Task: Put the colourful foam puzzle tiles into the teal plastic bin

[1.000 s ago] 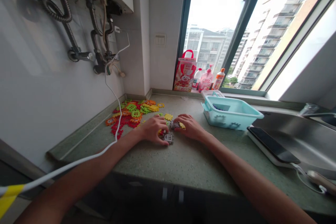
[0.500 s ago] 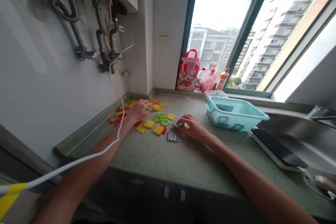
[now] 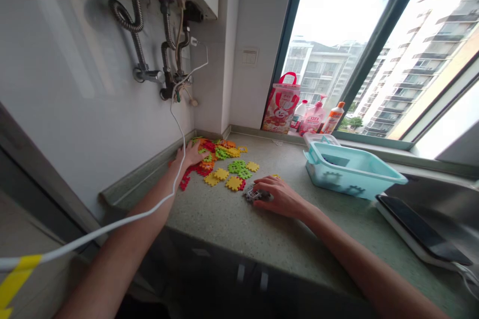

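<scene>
1. The loose, toothed plastic pieces in red, orange, green and yellow [image 3: 234, 183] could slide or scatter if the left hand [image 3: 192, 153] sweeps sideways, because they overlap unevenly near the table's [image 3: 224, 229] far left corner.
2. The grey toothed plastic pieces [image 3: 252, 193] could slip or turn under the right hand [image 3: 280, 197], since the fingers cover only part of them and their rims could catch on one another.
3. The white cable [image 3: 174, 179] crosses in front of the left forearm in this view; if it really lies against the arm, a quick pull back could snag it.
4. The left hand reaches far forward, palm down, fingers spread over the coloured heap; whether a piece is pinched beneath them, I cannot tell.
5. The right hand is low, mid-table, its forearm coming in from the near right. Thumb and fingers curve over the grey pieces, touching them; blur hides how firm that grip is.
6. Yellow and green pieces lie flat between the hands. The pale-blue translucent plastic box [image 3: 355, 169] stands towards the far edge, beside the steel sink [image 3: 430, 189].
</scene>
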The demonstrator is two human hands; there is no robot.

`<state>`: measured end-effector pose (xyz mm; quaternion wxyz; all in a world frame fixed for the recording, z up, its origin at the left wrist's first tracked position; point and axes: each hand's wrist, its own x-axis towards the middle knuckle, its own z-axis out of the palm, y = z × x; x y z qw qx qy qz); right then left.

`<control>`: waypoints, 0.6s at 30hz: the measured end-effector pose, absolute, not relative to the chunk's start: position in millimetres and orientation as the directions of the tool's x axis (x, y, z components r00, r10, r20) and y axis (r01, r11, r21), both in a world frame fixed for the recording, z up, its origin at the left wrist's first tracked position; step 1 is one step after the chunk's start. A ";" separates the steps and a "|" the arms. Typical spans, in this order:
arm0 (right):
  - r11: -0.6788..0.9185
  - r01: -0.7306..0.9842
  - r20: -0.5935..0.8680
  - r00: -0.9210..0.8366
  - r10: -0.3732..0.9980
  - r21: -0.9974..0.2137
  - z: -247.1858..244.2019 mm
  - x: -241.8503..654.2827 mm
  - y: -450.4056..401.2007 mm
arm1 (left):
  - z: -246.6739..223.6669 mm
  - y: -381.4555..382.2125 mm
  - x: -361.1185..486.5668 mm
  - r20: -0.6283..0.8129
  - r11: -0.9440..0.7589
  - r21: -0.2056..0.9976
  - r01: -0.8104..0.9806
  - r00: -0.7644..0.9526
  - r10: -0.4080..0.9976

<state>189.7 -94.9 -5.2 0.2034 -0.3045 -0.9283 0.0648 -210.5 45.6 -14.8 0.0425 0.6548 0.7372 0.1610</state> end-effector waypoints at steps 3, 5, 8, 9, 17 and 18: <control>0.787 0.560 0.320 -0.719 0.617 -0.261 -5.4 189.1 -93.8 | -10.7 35.8 -197.3 0.091 0.055 0.201 0.978 -0.074 0.993; 0.785 0.561 0.311 -0.720 0.620 -0.264 -3.7 188.8 -94.1 | -11.7 31.4 -185.2 0.086 0.003 0.152 0.988 -0.016 0.996; 0.801 0.529 0.289 -0.749 0.596 -0.279 -0.3 188.5 -94.8 | -18.1 31.7 -169.3 0.109 -0.067 0.117 0.991 0.054 0.993; 0.808 0.514 0.285 -0.760 0.585 -0.289 0.7 188.4 -95.0 | -20.7 33.4 -166.0 0.116 -0.081 0.115 0.990 0.068 0.991; 0.817 0.488 0.298 -0.766 0.569 -0.306 2.8 188.4 -96.4 | -29.2 44.4 -167.5 0.160 -0.111 0.149 0.983 0.087 0.983; 0.821 0.485 0.306 -0.766 0.565 -0.300 2.9 188.5 -96.7 | -28.3 44.3 -167.7 0.165 -0.105 0.160 0.982 0.078 0.983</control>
